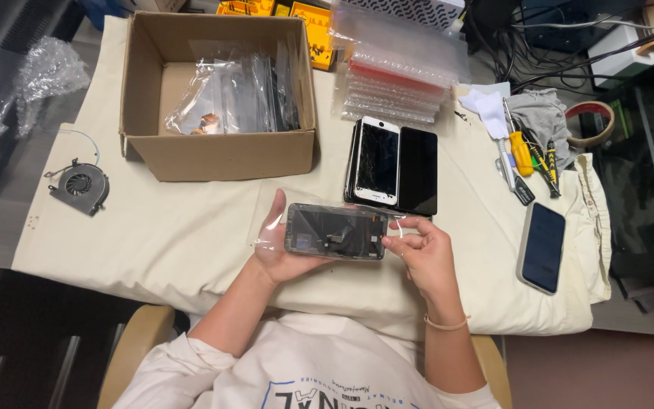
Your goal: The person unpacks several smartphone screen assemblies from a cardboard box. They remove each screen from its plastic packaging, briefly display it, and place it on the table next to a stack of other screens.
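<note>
Left hand (281, 246) holds a phone screen part (336, 231) in a clear plastic bag (266, 227), flat above the cloth-covered table (191, 235). Right hand (421, 254) pinches its other end. Best to keep it level and grip only the edges.

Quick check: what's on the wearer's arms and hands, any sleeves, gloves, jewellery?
Both hands are bare, no gloves or rings visible. The left hand has a bare forearm; a loose cream-white sleeve starts above the elbow. The right hand has a thin pale band around the wrist and an otherwise bare forearm.
</note>
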